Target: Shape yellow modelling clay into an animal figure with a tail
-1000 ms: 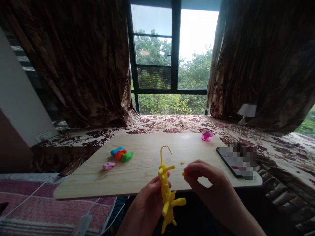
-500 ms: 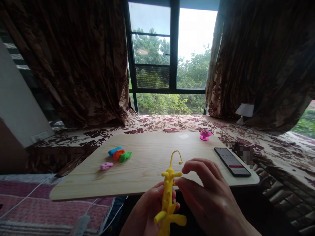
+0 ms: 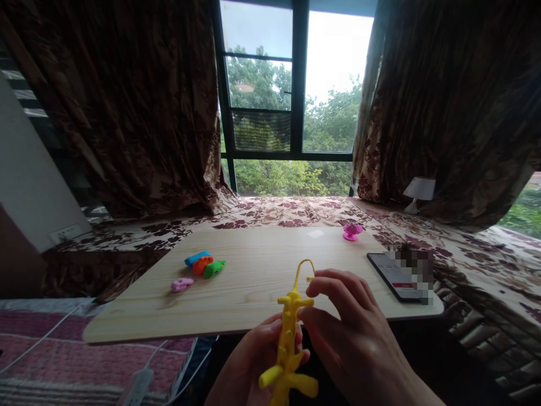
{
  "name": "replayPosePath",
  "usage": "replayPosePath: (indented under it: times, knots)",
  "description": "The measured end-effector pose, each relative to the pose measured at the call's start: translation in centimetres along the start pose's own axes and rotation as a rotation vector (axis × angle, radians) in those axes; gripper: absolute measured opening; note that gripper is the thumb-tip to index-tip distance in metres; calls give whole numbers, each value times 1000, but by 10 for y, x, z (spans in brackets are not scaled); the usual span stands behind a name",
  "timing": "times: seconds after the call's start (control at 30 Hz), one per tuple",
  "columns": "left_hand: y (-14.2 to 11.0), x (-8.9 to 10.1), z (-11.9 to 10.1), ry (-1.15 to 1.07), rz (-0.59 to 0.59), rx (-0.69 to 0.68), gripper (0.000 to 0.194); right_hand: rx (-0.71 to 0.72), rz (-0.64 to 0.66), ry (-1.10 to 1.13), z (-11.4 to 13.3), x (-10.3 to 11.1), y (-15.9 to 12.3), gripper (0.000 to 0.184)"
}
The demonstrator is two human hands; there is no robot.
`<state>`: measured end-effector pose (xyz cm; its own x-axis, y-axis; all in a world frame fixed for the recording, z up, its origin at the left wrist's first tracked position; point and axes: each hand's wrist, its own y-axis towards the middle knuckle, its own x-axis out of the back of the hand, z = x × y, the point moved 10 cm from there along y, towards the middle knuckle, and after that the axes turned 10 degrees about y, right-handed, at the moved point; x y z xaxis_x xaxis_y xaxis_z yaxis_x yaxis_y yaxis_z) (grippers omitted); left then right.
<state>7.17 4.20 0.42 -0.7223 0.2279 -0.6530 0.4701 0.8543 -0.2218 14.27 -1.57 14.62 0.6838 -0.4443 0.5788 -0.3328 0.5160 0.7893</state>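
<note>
A yellow clay figure (image 3: 287,344) stands roughly upright in my left hand (image 3: 257,352), whose thumb and fingers close round its body from behind and the left. It has short side stubs, a small raised row down the front, and a thin curved strand (image 3: 299,270) rising from its top and hooking over to the right. My right hand (image 3: 355,330) is at the figure's upper right, with the short right stub between the thumb and index fingertips. The other right fingers are curled above, near the strand's end.
On the pale wooden table (image 3: 253,304), blue clay (image 3: 198,259), orange clay (image 3: 203,265), green clay (image 3: 214,269) and pale pink clay (image 3: 182,285) lie at left. A bright pink clay piece (image 3: 352,231) stands at the back right, with a phone (image 3: 395,276) nearer. A power strip (image 3: 138,386) lies below left.
The right index finger has come down and slightly left, closing in on the figure's right stub. My left hand still holds the figure, whose lower end has shifted slightly left.
</note>
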Motion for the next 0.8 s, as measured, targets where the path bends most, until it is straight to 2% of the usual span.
replayPosePath:
  times: [0.2,0.43,0.63,0.8]
  knots:
    - [-3,-4,-5,4,-26,-33,17,-1,21,-5,1,0,2,8]
    - [-9,1,-3,27,-118,10,14,4,41,-10,1,-3,-1,7]
    - [-9,-11,-11,17,27,-36,14,-7,63,-6,0,-5,-1,7]
    - [-3,-8,-8,15,68,-19,19,-15,92,-5,-4,-13,-1,9]
